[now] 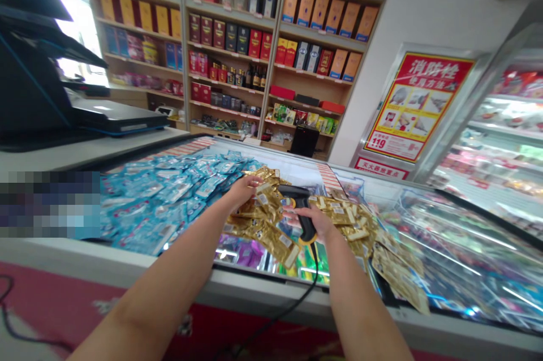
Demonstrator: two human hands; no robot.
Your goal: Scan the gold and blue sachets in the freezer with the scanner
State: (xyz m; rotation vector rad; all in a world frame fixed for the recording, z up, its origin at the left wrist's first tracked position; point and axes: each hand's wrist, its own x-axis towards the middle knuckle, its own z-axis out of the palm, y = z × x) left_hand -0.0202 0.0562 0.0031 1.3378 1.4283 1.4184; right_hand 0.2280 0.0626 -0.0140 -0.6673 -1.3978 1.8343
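gold packets (271, 225) lie heaped on the glass lid of the freezer chest (424, 225), just beside a big spread of blue packets (169, 197), and the left hand (244, 190) sits on top of the heap, fingers curled onto one packet, while the right hand (316, 222) is clenched round the handle of a black barcode scanner (299, 202). best handled by lifting one packet clear, barcode label flat toward the scanner's nose, cord (297, 299) hanging free off the counter edge. labels are too small to read, the scanner's window faces away, and the left grip itself is hard to make out among the foil.

Gold packets (271, 225), blue packets (169, 191), black scanner (302, 202)
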